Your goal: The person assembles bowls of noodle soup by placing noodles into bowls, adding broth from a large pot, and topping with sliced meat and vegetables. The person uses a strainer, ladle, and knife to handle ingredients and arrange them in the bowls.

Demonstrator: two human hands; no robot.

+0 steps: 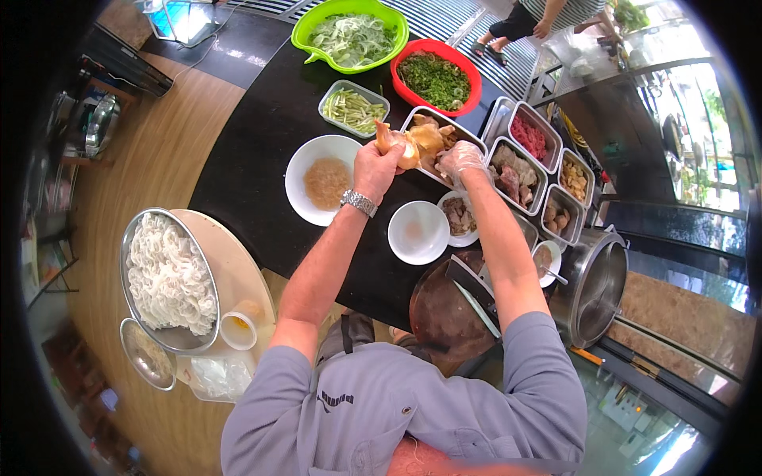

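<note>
My bare left hand (378, 172), with a metal watch (359, 203) on the wrist, grips a piece of yellow-skinned poultry (405, 149) above a steel tray's near left edge. My right hand (463, 159) wears a clear plastic glove. Its fingers curl down into the steel tray (457, 124), against poultry there; whether they grip it is hidden. More cooked poultry (430, 134) lies inside. Below my hands stand a white bowl (418, 221) with a little pale matter at its bottom and a smaller bowl of cut meat (458, 217).
A white bowl (297, 178) of brownish food sits left. Beyond are green herbs (434, 77) and sliced onion (354, 38). Steel trays of meat (515, 172) stand right, near a large pot (586, 297). A cleaver (476, 306) rests on a round chopping block (440, 321). Rice noodles (169, 273) fill a left-hand bowl.
</note>
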